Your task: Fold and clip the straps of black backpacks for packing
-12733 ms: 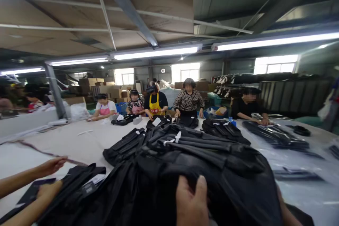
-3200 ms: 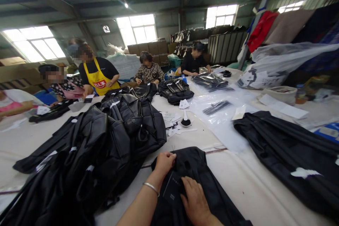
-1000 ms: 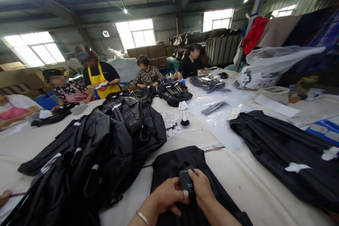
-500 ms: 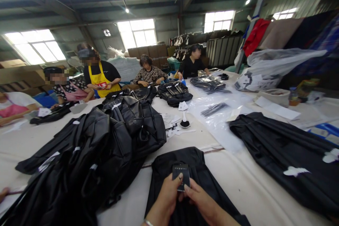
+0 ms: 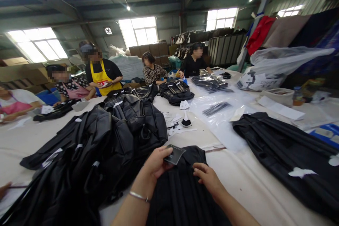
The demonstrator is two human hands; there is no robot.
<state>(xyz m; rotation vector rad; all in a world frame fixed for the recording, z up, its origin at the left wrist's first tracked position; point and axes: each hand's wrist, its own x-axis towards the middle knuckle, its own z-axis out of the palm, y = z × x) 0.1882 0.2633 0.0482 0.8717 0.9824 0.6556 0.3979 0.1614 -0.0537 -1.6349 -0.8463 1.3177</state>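
Observation:
My left hand pinches a small dark card tag and holds it over the top of a black pleated garment that lies on the table in front of me. My right hand rests on that garment a little to the right of the tag, with its fingers loosely curled and nothing in them. A silver bangle sits on my left wrist. A big heap of black garments with white tags lies just left of my hands.
More black garments lie at the right on the pale table. Loose white tags and clear plastic bags lie beyond. Several seated people work along the far side. A co-worker's fingertips show at the left edge.
Both hands held the tag upright together half a second ago. Now my right hand has let go and dropped onto the garment, while my left hand carries the tag, tilted flat.

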